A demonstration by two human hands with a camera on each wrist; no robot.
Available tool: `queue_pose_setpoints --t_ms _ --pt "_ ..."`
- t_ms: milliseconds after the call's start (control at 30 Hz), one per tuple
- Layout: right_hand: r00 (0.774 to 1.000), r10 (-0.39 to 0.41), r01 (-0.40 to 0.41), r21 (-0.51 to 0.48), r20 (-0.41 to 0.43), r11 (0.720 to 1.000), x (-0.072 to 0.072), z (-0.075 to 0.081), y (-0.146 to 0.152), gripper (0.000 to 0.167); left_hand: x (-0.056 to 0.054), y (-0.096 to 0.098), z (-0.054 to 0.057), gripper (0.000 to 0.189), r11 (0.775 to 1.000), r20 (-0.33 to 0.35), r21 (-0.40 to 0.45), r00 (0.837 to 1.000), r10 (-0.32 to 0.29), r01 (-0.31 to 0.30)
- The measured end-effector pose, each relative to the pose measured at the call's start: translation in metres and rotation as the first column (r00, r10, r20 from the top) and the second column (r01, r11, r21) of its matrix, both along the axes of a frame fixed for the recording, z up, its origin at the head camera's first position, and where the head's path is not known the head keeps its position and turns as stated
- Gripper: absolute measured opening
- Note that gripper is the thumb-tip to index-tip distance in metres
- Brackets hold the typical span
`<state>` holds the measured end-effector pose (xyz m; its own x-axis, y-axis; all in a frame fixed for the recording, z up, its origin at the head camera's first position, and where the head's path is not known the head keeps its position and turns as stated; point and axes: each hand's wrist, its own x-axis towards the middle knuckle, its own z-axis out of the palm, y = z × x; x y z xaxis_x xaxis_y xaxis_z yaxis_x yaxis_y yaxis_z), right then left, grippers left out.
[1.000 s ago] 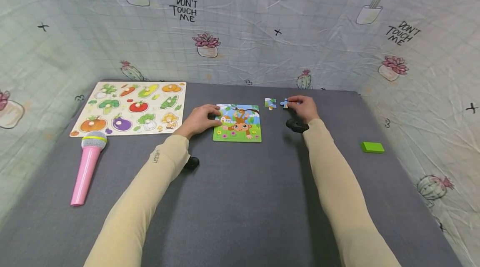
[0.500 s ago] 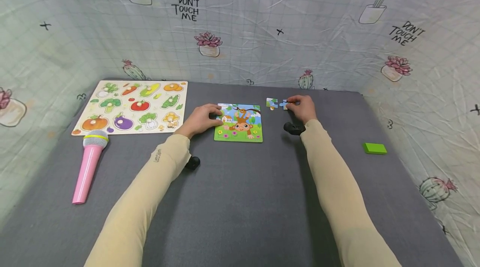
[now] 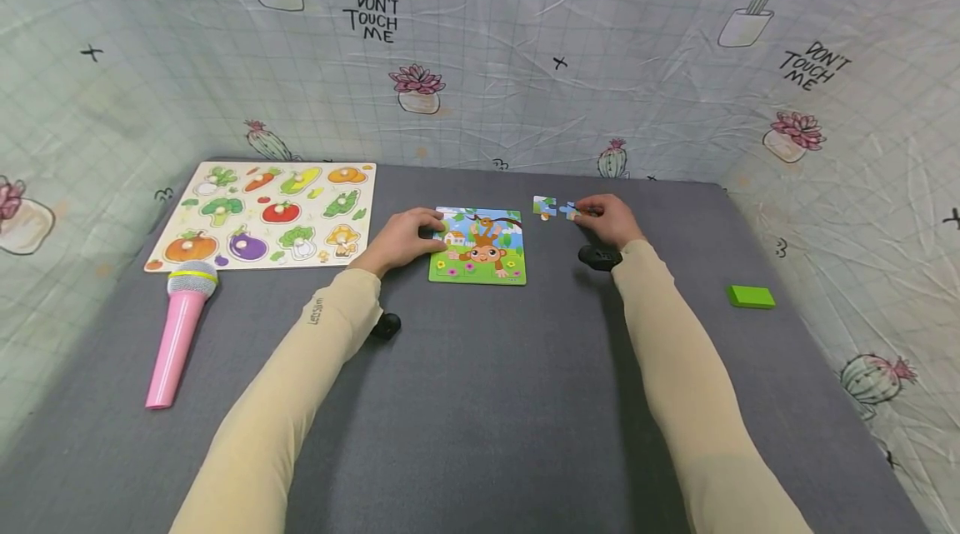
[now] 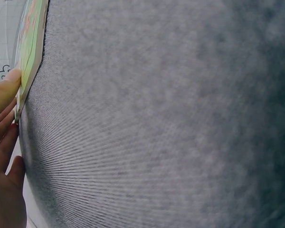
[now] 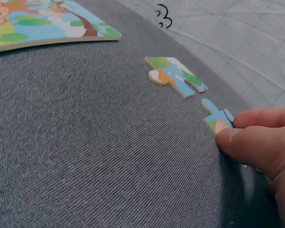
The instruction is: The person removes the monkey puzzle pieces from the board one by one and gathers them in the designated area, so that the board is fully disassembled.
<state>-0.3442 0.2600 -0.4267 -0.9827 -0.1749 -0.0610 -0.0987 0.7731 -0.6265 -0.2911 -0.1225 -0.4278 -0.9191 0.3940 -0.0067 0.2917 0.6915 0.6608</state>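
In the head view, the left grip (image 3: 403, 239) touches the left edge of a monkey puzzle (image 3: 480, 263), mid-frame; right of centre, the right grip (image 3: 611, 220) pinches a puzzle piece (image 3: 567, 210).

The left wrist view shows fingers at the puzzle's edge, far left; whether they clasp it, I can't tell.

In the right wrist view, the piece, right of centre, looks light, stiff, slightly slick; best pinched by its edges, sparing the knob.

My grey desk (image 3: 487, 417), walled in by printed cloth (image 3: 487, 26)
Pale, wrinkled and faintly gridded, the cloth rises in front of me and on both sides, showing drawn cacti (image 3: 612, 161), pink succulents (image 3: 417, 80) and "DON'T TOUCH ME" lettering (image 3: 377, 20); soft shadows (image 3: 637, 434) lie across the desk.
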Motion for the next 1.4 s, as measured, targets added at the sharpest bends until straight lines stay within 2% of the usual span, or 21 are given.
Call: queue_pose_setpoints --t_ms 133,333,800,967,1133,1267,1400 --pt "0.999 -0.001 0.001 -0.005 -0.035 1.0 0.003 -0.003 0.002 0.032 0.0 0.0 0.0 0.038 1.0 0.003 0.0 1.0 0.001 -0.001" --pt "0.999 -0.022 0.022 -0.012 -0.042 1.0 0.005 -0.005 0.003 0.03 -0.002 0.001 -0.002 0.038 1.0 0.002 -0.001 1.0 -0.004 0.004" --pt "0.996 -0.046 0.046 0.0 -0.071 0.999 0.001 -0.002 -0.005 0.03 -0.003 0.001 0.0 0.04 1.0 -0.003 -0.014 1.0 -0.007 0.007" --pt "0.994 -0.044 0.039 -0.05 -0.102 0.998 0.003 0.007 -0.029 0.028 -0.004 0.0 -0.001 0.041 1.0 -0.014 -0.018 1.0 -0.015 0.014" --pt "0.999 0.006 -0.01 -0.096 -0.043 0.995 0.013 0.018 -0.066 0.029 -0.004 -0.001 -0.002 0.041 1.0 -0.016 -0.021 1.0 -0.008 0.008" --pt "0.998 0.066 -0.063 -0.134 0.012 0.989 0.024 0.016 -0.092 0.03 -0.003 0.001 0.0 0.041 1.0 -0.015 -0.017 1.0 -0.012 0.012" --pt "0.995 0.098 -0.094 -0.171 0.015 0.981 0.032 0.008 -0.11 0.028 -0.003 0.001 0.0 0.041 1.0 -0.011 -0.016 1.0 -0.012 0.012"
